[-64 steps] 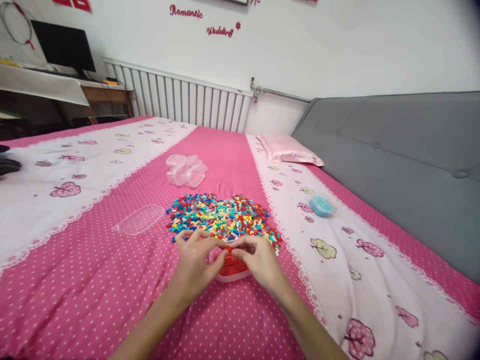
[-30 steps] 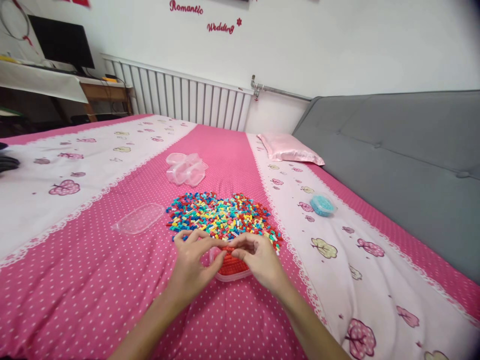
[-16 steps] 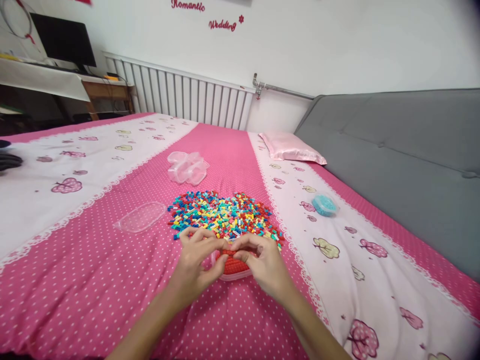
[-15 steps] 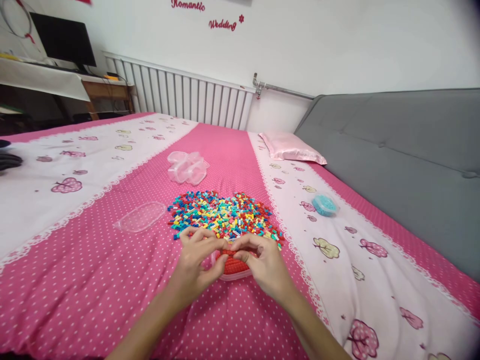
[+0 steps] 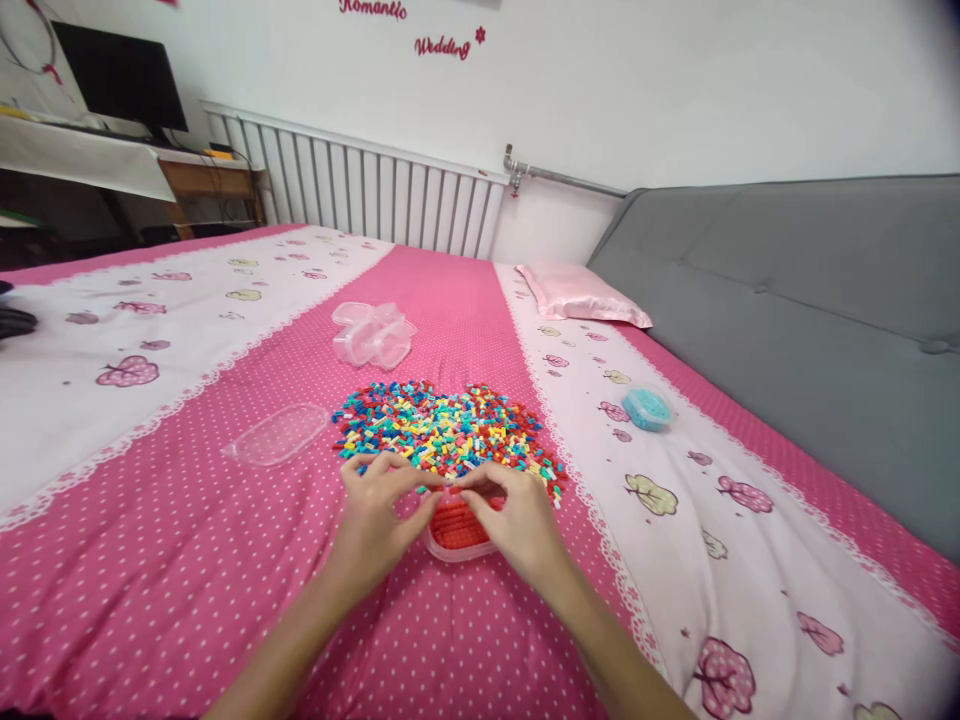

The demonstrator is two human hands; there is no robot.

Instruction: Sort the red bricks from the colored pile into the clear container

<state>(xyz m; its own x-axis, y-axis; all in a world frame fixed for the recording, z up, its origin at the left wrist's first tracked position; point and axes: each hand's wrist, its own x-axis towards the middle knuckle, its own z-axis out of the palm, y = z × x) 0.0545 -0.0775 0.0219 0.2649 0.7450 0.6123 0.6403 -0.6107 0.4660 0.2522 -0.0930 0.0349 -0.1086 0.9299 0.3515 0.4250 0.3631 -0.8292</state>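
Observation:
My left hand [image 5: 379,505] is closed in a pinch, thumb and forefinger tips together near the back of a clear plastic box [image 5: 459,555]. What it pinches is too small to make out. Facing it, my right hand [image 5: 519,512] pinches a small red toy brick [image 5: 454,490] between thumb and forefinger. Rows of red bricks [image 5: 456,526] lie in the box beneath my fingertips, partly covered by my right hand. Just beyond both hands spreads a heap of small multicoloured bricks [image 5: 450,420].
A clear lid [image 5: 279,435] lies left of the heap, and several clear containers [image 5: 373,335] sit behind it. To the right is a box of light-blue pieces [image 5: 648,409]. A pink pillow [image 5: 581,295] rests by the grey headboard [image 5: 787,270]; everything lies on a pink bedspread [image 5: 420,650].
My fingertips have drawn slightly apart and my left hand has shifted a little left. More of the red rows in the box shows now. The camera view has moved slightly.

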